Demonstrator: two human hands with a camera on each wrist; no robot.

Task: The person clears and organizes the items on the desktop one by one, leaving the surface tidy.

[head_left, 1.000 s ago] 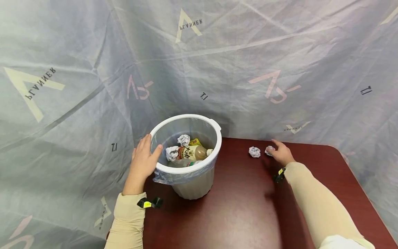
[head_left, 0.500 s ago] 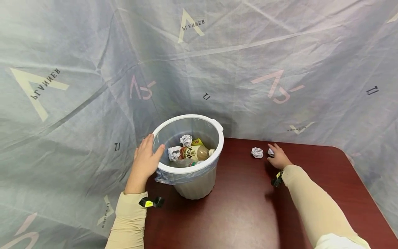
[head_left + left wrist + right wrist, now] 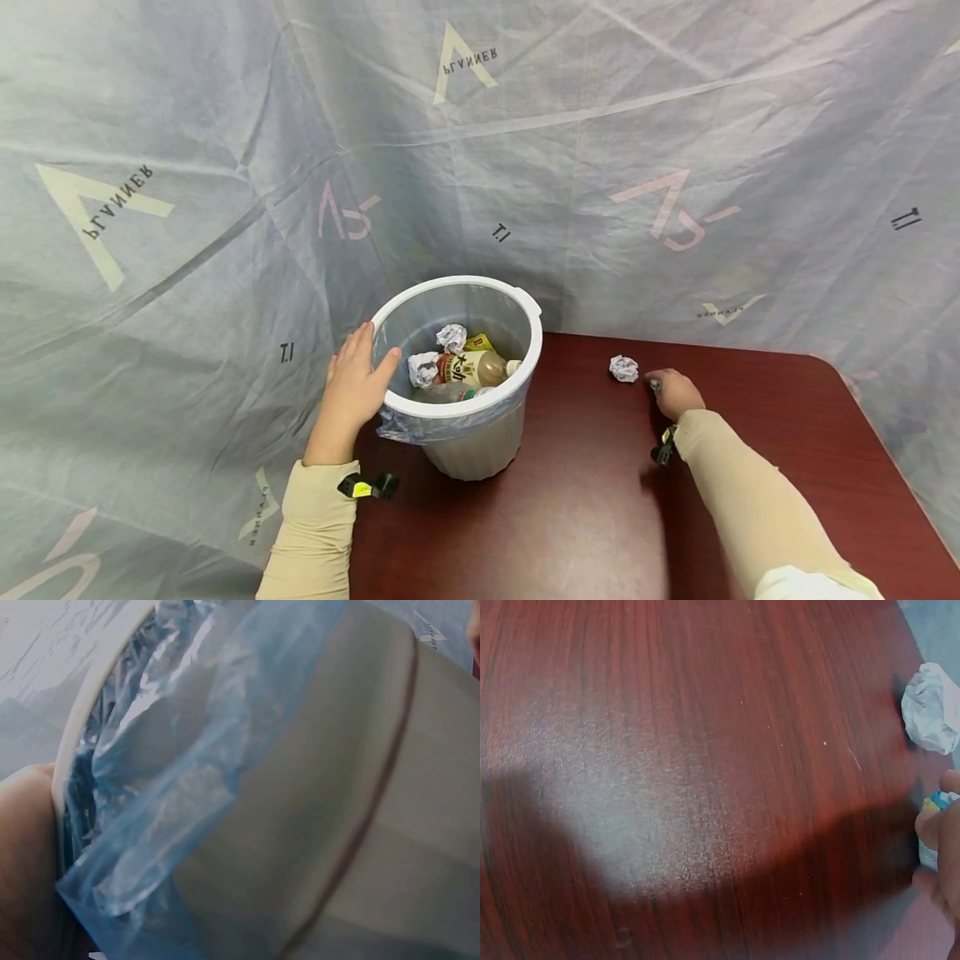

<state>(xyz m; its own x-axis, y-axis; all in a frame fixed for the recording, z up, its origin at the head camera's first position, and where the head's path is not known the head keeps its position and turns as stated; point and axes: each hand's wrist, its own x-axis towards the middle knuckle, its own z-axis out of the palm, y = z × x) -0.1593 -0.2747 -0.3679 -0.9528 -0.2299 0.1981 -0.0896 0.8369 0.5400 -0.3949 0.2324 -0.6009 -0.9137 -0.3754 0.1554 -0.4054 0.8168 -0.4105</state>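
Observation:
Crumpled paper, partly visible between the fingers, is held in my right hand point(image 3: 678, 394) low over the table's far side. In the right wrist view that paper ball point(image 3: 928, 855) shows white with some blue and yellow; my fingers cover most of it. Another crumpled paper ball point(image 3: 624, 368) lies just left of the hand. My left hand point(image 3: 355, 392) rests at the left rim of a grey trash bin point(image 3: 476, 450), fingers extended and thumb over the edge. Inside the bin are crumpled papers point(image 3: 452, 337), a labelled bottle point(image 3: 472, 367) and a clear bottle point(image 3: 450, 393).
A blue plastic liner point(image 3: 202, 772) folds over the bin's white rim. The bin stands on a dark red wooden table point(image 3: 585, 492). Grey printed sheeting point(image 3: 600, 167) hangs behind the table and on the left.
My right fingers have closed round the right paper ball, and the hand has drawn slightly nearer. My left hand stays at the bin rim. The head view has shifted slightly.

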